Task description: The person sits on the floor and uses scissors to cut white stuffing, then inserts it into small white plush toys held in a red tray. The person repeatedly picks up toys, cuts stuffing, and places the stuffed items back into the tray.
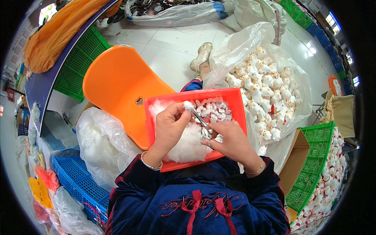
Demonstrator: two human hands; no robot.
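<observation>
A red plastic tray (188,95) rests across my lap. Fluffy white stuffing (186,147) fills its near left part, and many small white plush pieces (213,107) lie at its right side. Above the tray, my left hand (170,123) pinches one small white plush piece (188,105) between thumb and fingertips. My right hand (231,141) is closed around slim metal forceps (200,120), whose tip meets that piece. Whether the tip is inside it or only against it, I cannot tell. My right fingers partly hide the forceps' handle end.
To the right stands a clear plastic bag (295,96) full of small white plush toys (266,90). An orange chair (117,86) is at the left, beside a bag of stuffing (102,141) and a blue crate (76,176). A green crate (313,156) borders the right.
</observation>
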